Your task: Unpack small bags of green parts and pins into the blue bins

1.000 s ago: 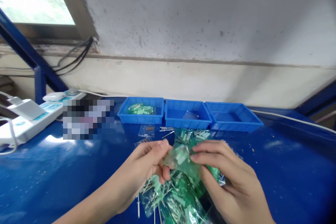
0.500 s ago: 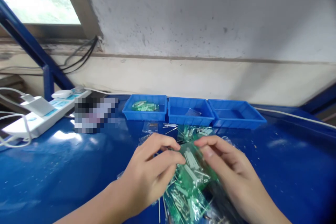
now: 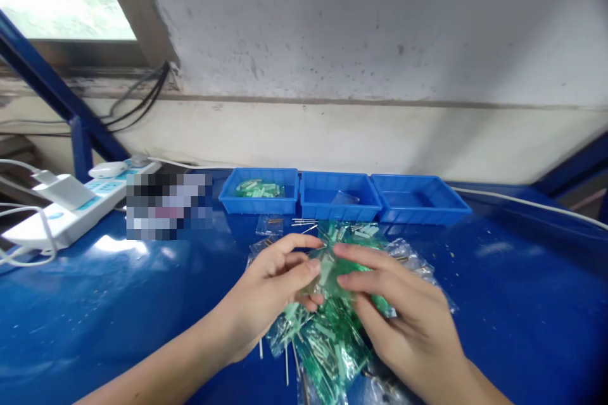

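Head view. Half a second ago the green bag (image 3: 327, 273) lay more exposed between the hands; now fingers cover much of it. The left hand (image 3: 273, 285) pinches its near-left portion between thumb and fingers. The right hand (image 3: 411, 313) has bent fingers touching the opposite side; whether they grip cannot be told. In the inspector's judgement, this gives closer control of the bag for handling. Location: above the heap of bags (image 3: 327, 357), short of the middle blue tray (image 3: 339, 210). Condition: translucent, creased film, pale contents showing through; detail blurred.
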Demonstrator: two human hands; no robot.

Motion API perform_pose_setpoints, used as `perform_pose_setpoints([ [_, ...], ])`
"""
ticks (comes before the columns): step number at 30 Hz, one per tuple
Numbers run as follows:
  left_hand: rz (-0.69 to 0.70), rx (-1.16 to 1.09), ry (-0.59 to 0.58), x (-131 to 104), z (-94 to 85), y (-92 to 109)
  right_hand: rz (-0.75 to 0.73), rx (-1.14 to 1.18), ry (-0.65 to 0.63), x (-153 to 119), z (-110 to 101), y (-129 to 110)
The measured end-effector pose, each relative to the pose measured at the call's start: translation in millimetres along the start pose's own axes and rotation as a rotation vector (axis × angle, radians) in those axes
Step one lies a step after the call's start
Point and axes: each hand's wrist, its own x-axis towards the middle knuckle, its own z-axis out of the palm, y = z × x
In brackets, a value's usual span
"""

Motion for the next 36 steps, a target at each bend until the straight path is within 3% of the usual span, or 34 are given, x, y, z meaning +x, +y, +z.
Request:
perform_pose_setpoints([
  [6, 0.556, 0.342, 0.424, 17, -24.6, 30, 0.224, -0.118, 0.06, 5, -5, 11],
  [9, 0.498, 0.5, 0.452, 30, -35.8, 34, 0.334, -0.115, 0.04, 8, -10, 22],
  [12, 0.47, 0.972, 0.456, 32, -41.8, 21, 0.406, -0.121, -0.033, 9, -11, 28],
  [15, 0.445, 1.353, 0.407, 26, -50.9, 9, 0.407, -0.113, -0.107, 8, -8, 27],
  [19, 0.248, 1.612, 0.387, 28, -69.0, 6, 0.37, -0.093, -0.152, 5, -5, 21],
  [25, 0.168, 1.616, 0.388, 33, -72.3, 6, 0.355, -0.085, -0.169, 4, -4, 19],
  [31, 0.404, 1.689, 0.347, 31, -64.6, 5, 0.347, -0.077, -0.174, 5, -3, 21],
  [33, 0.453, 1.554, 0.361, 30, -59.9, 6, 0.342, -0.074, -0.163, 5, -4, 20],
  [36, 0.382, 1.1, 0.302, 24, -45.6, 9, 0.394, -0.046, -0.132, 4, -4, 17],
])
